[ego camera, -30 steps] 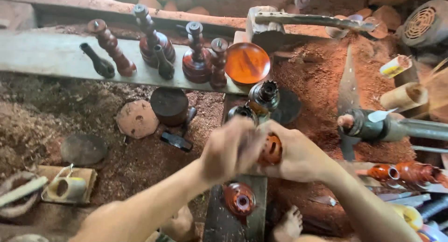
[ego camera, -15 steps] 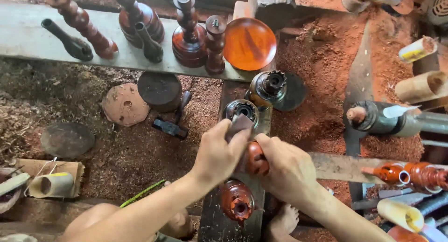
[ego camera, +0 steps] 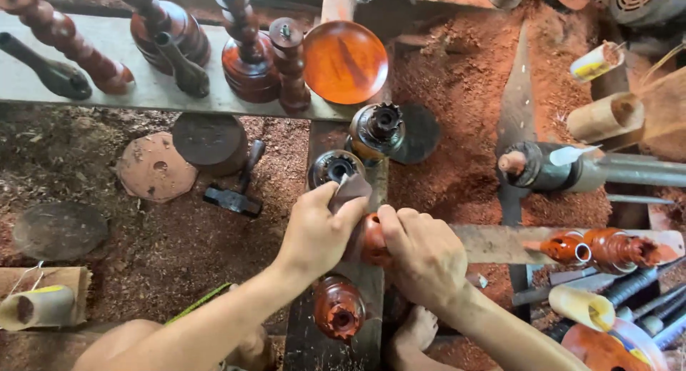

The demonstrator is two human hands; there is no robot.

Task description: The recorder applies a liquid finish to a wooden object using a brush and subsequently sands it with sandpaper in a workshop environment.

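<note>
Left hand (ego camera: 318, 231): closed on a folded brown abrasive sheet (ego camera: 351, 190), pressed to a reddish turned wooden piece (ego camera: 370, 240). Right hand (ego camera: 423, 255): wrapped round that piece, over a dark plank (ego camera: 336, 342). Nearby: orange-lacquered dish (ego camera: 344, 62), hammer (ego camera: 234, 189), red sawdust

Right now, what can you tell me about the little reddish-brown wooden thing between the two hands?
The small turned wooden piece looks glossy and reddish-brown, rounded like a knob. Most of it is hidden. The left hand presses a folded brownish pad against it, and the right hand grips its other side. It sits above a dark plank amid red sawdust.
</note>
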